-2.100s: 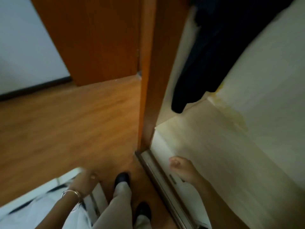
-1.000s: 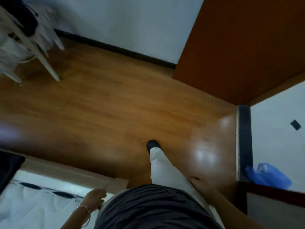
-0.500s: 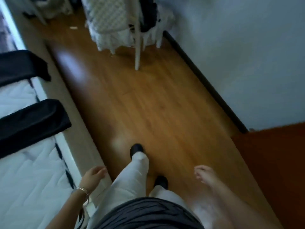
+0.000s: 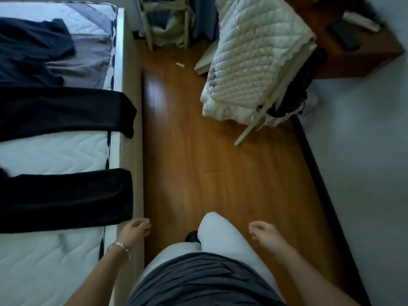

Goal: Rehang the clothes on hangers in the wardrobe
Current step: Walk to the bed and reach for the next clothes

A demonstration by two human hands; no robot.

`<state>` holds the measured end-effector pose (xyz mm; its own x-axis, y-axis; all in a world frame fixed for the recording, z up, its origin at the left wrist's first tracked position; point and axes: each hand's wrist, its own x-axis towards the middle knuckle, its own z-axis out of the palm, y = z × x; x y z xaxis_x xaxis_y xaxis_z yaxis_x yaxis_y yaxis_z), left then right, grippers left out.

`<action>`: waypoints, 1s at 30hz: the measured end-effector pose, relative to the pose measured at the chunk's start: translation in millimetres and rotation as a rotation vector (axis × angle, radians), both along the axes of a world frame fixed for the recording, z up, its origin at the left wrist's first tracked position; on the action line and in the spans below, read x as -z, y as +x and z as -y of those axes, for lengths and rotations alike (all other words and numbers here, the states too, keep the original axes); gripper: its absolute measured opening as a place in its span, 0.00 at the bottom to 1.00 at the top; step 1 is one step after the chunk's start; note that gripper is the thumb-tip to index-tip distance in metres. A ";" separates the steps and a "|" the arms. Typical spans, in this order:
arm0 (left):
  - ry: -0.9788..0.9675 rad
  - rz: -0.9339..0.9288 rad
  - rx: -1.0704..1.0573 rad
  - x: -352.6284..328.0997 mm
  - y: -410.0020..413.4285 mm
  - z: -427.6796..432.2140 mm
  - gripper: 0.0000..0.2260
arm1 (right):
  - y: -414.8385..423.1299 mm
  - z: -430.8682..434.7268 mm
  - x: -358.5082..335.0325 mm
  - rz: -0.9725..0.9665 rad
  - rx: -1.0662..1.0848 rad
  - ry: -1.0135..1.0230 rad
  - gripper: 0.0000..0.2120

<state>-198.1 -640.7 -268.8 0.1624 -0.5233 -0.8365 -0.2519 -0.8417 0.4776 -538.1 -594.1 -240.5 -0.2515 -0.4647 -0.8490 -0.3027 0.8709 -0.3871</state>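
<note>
A person stands on a wooden floor (image 4: pixel 209 151) beside a bed (image 4: pixel 55 151), with nothing in either hand. The left hand (image 4: pixel 135 231), a bangle (image 4: pixel 119 247) at its wrist, hangs over the bed's edge with fingers loosely curled. The right hand (image 4: pixel 263 234) hangs the same way above the floor. Clothes lie spread across the mattress. A black garment (image 4: pixel 66 195) lies just ahead of the left hand, near but not touching it, with a second black garment (image 4: pixel 66 111) farther up and a navy garment (image 4: pixel 33 45) beyond that. All lie well apart from the right hand. A quilted white cover (image 4: pixel 254 62) drapes over a white rack (image 4: pixel 249 127) near the wall.
</note>
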 end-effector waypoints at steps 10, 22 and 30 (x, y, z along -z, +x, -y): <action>0.277 0.091 -0.259 33.5 9.7 140.0 0.08 | -37.8 215.8 35.2 -0.092 -0.325 0.198 0.08; -0.002 -0.055 -0.535 8.3 43.9 365.1 0.06 | 85.1 599.9 -12.5 0.055 -0.494 -0.164 0.06; 0.221 -0.003 -0.588 41.9 102.4 455.1 0.10 | 141.3 707.4 23.4 -0.050 -0.598 0.094 0.06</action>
<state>-95.7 -1095.8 -310.7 0.3680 -0.1617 -0.9157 0.2847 -0.9179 0.2765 -396.8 -1301.5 -263.9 -0.0104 -0.4617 -0.8870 -0.7658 0.5740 -0.2899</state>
